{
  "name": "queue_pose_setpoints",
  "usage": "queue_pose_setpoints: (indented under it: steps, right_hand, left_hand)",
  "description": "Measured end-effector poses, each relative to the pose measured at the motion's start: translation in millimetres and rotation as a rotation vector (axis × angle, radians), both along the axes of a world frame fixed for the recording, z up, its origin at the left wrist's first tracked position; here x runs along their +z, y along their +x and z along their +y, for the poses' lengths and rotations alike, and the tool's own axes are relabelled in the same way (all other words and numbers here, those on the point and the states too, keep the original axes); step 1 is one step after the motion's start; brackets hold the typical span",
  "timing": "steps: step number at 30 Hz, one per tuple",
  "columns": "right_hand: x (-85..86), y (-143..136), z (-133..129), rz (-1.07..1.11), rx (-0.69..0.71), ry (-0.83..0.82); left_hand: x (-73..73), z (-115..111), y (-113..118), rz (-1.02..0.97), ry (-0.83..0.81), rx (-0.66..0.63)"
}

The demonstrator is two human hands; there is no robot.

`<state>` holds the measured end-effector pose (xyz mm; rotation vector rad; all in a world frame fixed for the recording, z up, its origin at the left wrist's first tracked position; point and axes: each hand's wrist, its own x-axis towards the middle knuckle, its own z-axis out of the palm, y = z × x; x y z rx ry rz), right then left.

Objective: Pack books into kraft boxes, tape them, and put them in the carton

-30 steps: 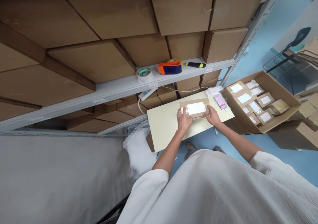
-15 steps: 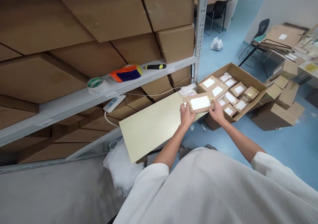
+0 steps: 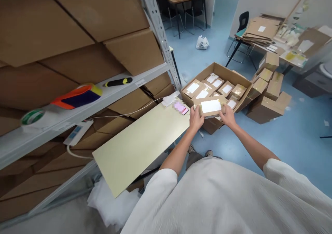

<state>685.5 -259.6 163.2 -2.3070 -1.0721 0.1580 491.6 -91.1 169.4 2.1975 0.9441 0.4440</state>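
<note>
A small brown carton (image 3: 210, 106) with a white label on top is held between both hands. My left hand (image 3: 196, 119) grips its left end and my right hand (image 3: 228, 116) its right end, fingers closed on the cardboard. Just beyond it stands a large open box (image 3: 241, 75) holding several small labelled cartons (image 3: 193, 87). The held carton overlaps the near side of that box in view. To the left, a phone (image 3: 185, 111) lies at the far end of a pale narrow table (image 3: 140, 142).
A metal shelf (image 3: 145, 75) on the left carries large cartons, a tape roll (image 3: 33, 117), an orange and blue item (image 3: 77, 96) and a cutter (image 3: 118, 82). Stacked cartons (image 3: 269, 106) stand on the right floor. Flattened cardboard (image 3: 260, 29) lies on a table; a plastic bag (image 3: 202, 43) is behind.
The view has turned to the right. The held carton has moved from over the pale table's end to the near side of the large box, still in both hands.
</note>
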Motion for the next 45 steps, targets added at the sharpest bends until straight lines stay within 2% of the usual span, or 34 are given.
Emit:
queue_pose_setpoints:
  steps: [8,14,18,22,26,30,36,39,45]
  right_hand:
    - [-9.7,29.5,-16.4,0.070,-0.272,-0.096]
    - [-20.4,34.6,-12.6,0.183,-0.476,-0.162]
    - [-28.0,29.3,-10.7,0.229,-0.576,-0.182]
    - [-41.4,16.5,-7.0,0.282,-0.597,-0.230]
    - [-61.3,1.5,-2.5,0.342,-0.548,-0.320]
    - [-78.4,-6.5,2.7,0.385,-0.475,-0.405]
    - [-87.6,-3.8,13.5,0.396,-0.341,-0.636]
    - [-85.3,-2.0,15.3,0.389,-0.290,-0.744]
    - [-76.6,1.7,20.2,0.347,-0.293,-0.847]
  left_hand:
    - [-21.9,46.5,80.0,-0.013,-0.068,-0.252]
    - [-30.6,87.2,132.2,-0.046,-0.143,-0.438]
    - [-42.9,100.9,155.0,-0.022,-0.150,-0.537]
    - [-64.2,106.0,157.6,0.045,-0.175,-0.563]
    - [-85.6,110.5,144.2,0.163,-0.192,-0.566]
    - [-98.4,110.5,132.7,0.274,-0.141,-0.581]
    - [-101.0,100.4,132.6,0.507,0.007,-0.635]
    - [-99.3,96.8,130.3,0.565,0.071,-0.681]
    - [-95.5,95.4,122.6,0.590,0.175,-0.795]
